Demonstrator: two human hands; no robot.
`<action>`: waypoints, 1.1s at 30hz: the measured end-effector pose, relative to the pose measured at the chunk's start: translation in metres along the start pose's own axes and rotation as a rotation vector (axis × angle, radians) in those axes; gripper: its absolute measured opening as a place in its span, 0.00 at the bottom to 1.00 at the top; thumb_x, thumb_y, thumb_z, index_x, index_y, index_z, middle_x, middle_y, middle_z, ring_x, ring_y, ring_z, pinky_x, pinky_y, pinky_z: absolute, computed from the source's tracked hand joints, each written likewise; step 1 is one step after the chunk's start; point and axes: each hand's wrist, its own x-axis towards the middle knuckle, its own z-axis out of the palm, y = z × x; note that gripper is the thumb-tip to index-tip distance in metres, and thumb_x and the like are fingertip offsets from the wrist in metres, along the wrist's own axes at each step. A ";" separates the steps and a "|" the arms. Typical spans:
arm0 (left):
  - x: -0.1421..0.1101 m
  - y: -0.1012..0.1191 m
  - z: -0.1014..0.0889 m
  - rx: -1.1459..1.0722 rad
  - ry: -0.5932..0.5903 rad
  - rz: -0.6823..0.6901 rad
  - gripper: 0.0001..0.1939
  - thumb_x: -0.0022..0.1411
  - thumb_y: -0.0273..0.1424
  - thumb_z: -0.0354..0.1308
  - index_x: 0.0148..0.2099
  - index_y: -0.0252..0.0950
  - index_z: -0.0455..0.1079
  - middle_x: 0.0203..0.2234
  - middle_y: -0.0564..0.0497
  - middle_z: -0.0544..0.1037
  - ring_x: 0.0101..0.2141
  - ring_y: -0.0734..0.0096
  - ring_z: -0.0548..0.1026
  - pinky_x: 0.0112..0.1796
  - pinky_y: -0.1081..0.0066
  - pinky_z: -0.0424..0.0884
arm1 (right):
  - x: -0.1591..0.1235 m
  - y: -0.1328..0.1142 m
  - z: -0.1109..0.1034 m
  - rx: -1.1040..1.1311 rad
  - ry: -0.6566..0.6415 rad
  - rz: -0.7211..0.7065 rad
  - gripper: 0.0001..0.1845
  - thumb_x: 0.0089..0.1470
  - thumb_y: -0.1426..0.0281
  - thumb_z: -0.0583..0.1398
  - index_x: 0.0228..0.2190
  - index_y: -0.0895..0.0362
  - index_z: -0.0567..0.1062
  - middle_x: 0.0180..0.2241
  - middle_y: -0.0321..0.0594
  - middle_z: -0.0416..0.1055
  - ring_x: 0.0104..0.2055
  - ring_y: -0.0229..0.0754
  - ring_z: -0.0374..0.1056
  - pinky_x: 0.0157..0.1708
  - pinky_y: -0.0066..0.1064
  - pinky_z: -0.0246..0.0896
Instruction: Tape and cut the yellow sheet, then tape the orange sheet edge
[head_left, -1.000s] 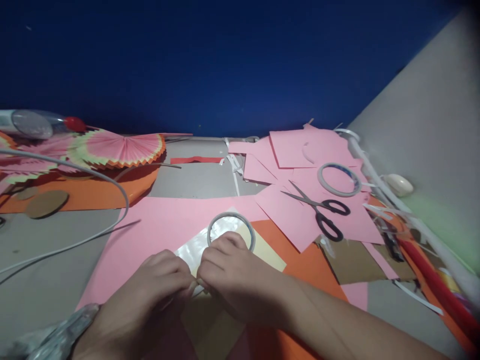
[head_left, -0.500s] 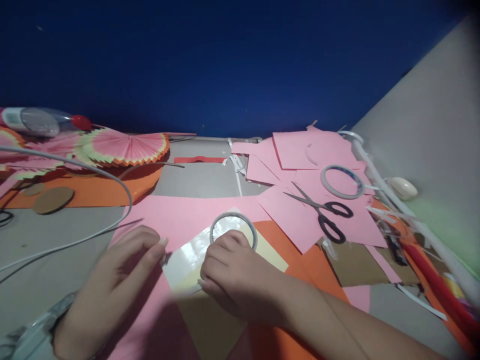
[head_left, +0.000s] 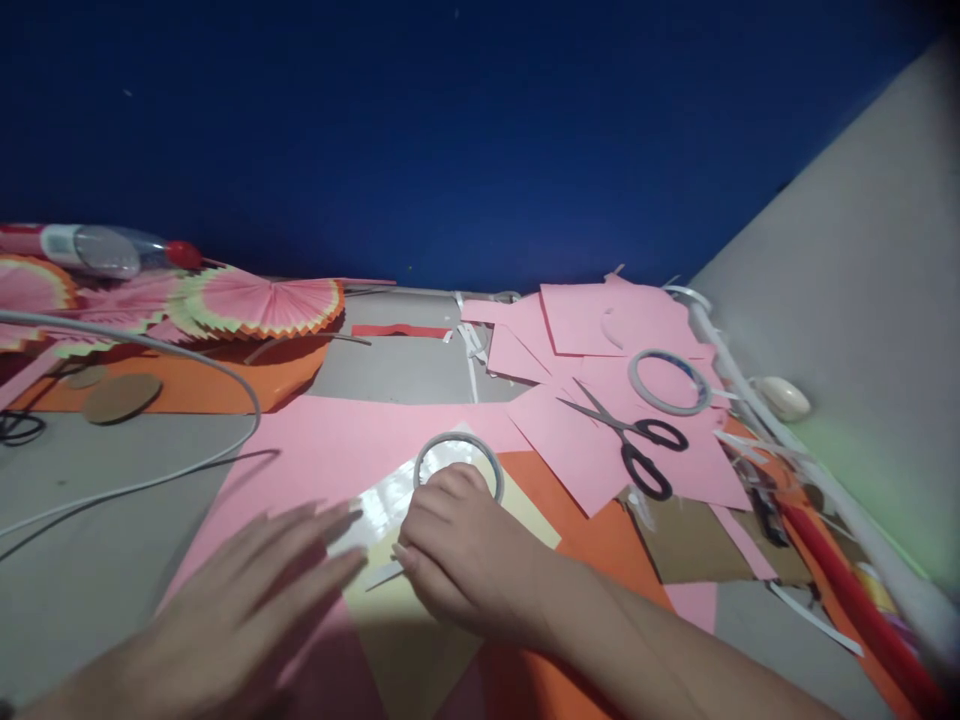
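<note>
My right hand (head_left: 461, 550) is closed over the near side of a roll of tape (head_left: 495, 470), with fingers curled and the ring's far arc showing beyond the knuckles. A short pale strip (head_left: 386, 574) sticks out to the left from under its thumb. Below lies a pale yellow sheet (head_left: 420, 630), and shiny clear tape (head_left: 382, 505) covers its upper left part. My left hand (head_left: 262, 590), slightly blurred, is open with its fingers stretched toward the sheet's left edge; nothing shows in it. Large pink paper (head_left: 360, 425) and orange paper (head_left: 592, 570) spread underneath.
Scissors (head_left: 622, 430) and another tape roll (head_left: 641, 380) lie on pink sheets at right. Folded paper fans (head_left: 262, 300), a plastic bottle (head_left: 112, 250) and a cardboard disc (head_left: 121, 398) are at left. A grey cable (head_left: 202, 465) loops across the left side.
My left hand has gone from a bent, pinched pose to stretched fingers and has moved lower. My right hand has stayed on the tape roll. The view has shifted slightly.
</note>
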 end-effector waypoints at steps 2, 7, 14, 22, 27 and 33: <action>-0.012 0.007 0.015 0.160 0.079 0.046 0.31 0.56 0.22 0.48 0.60 0.54 0.55 0.60 0.55 0.55 0.60 0.64 0.50 0.59 0.62 0.41 | 0.000 -0.001 -0.002 -0.011 -0.006 0.023 0.13 0.59 0.67 0.48 0.28 0.59 0.67 0.30 0.39 0.62 0.35 0.39 0.51 0.40 0.35 0.43; -0.020 0.016 0.027 0.407 -0.046 0.059 0.29 0.61 0.25 0.44 0.62 0.54 0.51 0.59 0.54 0.58 0.61 0.62 0.49 0.59 0.56 0.40 | 0.000 -0.002 -0.021 -0.072 -0.090 0.121 0.13 0.60 0.67 0.47 0.28 0.59 0.66 0.30 0.39 0.62 0.35 0.39 0.51 0.40 0.35 0.42; -0.001 0.023 0.042 0.370 -0.113 0.117 0.30 0.59 0.43 0.51 0.63 0.50 0.50 0.59 0.44 0.57 0.60 0.56 0.50 0.58 0.50 0.36 | 0.001 -0.002 -0.033 0.039 -0.173 0.176 0.14 0.61 0.67 0.49 0.27 0.59 0.66 0.27 0.35 0.63 0.35 0.37 0.52 0.39 0.33 0.41; 0.015 0.026 0.032 0.272 -0.113 0.142 0.26 0.59 0.48 0.48 0.57 0.48 0.61 0.55 0.49 0.64 0.59 0.60 0.51 0.58 0.54 0.32 | 0.006 0.006 -0.031 0.218 -0.236 0.206 0.14 0.60 0.63 0.53 0.26 0.58 0.68 0.26 0.33 0.64 0.35 0.36 0.53 0.41 0.33 0.40; 0.017 0.028 0.030 0.221 -0.101 0.080 0.24 0.61 0.40 0.49 0.60 0.50 0.56 0.54 0.54 0.65 0.58 0.61 0.54 0.58 0.56 0.38 | 0.009 0.007 -0.034 0.232 -0.298 0.203 0.13 0.60 0.66 0.53 0.25 0.59 0.66 0.26 0.32 0.64 0.34 0.35 0.52 0.39 0.33 0.39; 0.007 0.024 0.036 0.242 -0.093 0.104 0.23 0.60 0.40 0.50 0.58 0.52 0.58 0.56 0.54 0.64 0.56 0.62 0.56 0.59 0.56 0.37 | 0.011 0.008 -0.030 0.215 -0.281 0.193 0.12 0.59 0.69 0.54 0.24 0.60 0.65 0.25 0.31 0.62 0.33 0.34 0.51 0.38 0.33 0.39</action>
